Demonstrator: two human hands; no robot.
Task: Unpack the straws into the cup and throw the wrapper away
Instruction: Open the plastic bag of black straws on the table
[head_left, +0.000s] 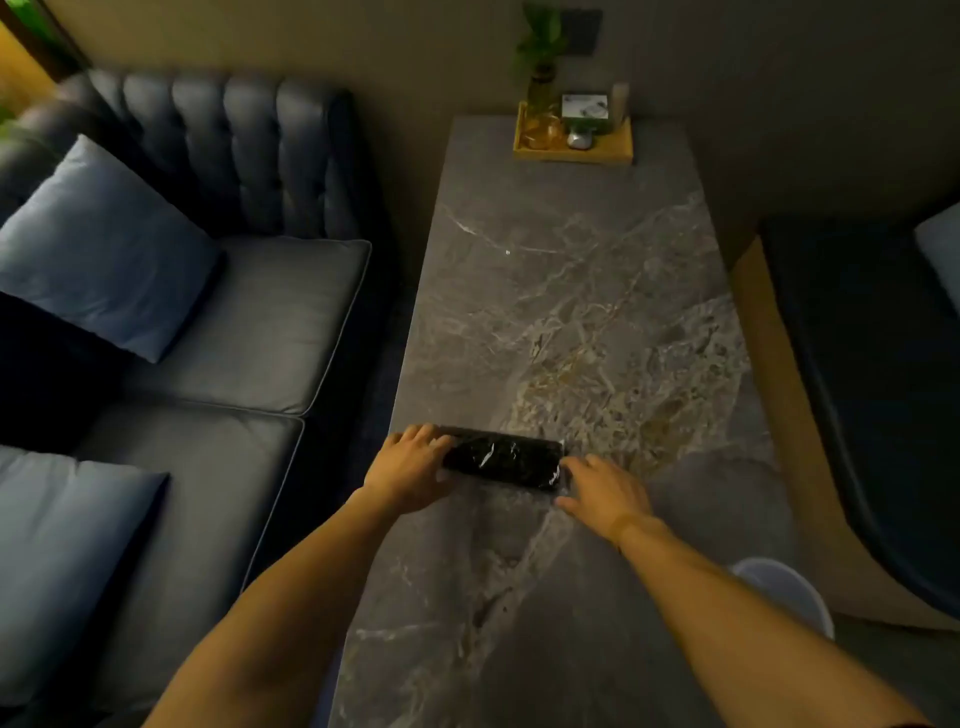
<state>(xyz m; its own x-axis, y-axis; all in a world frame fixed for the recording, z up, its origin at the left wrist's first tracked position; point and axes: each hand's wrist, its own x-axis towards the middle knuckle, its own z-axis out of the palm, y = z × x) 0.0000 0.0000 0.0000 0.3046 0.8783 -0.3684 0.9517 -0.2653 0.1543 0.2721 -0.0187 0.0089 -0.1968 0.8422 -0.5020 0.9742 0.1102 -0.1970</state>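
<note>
A pack of black straws (503, 458) in shiny clear wrap lies crosswise on the grey marble table (571, 291), near its left edge. My left hand (413, 465) grips the pack's left end, fingers curled over it. My right hand (605, 493) rests at the right end, fingertips touching the wrap. A pale round rim, perhaps a bin or cup (789, 592), shows beside the table's right edge, partly hidden by my right forearm.
A wooden tray (574, 150) at the table's far end holds a plant vase, glasses and a small box. A blue sofa (234, 312) with cushions runs along the left. Another dark seat (883, 389) stands on the right.
</note>
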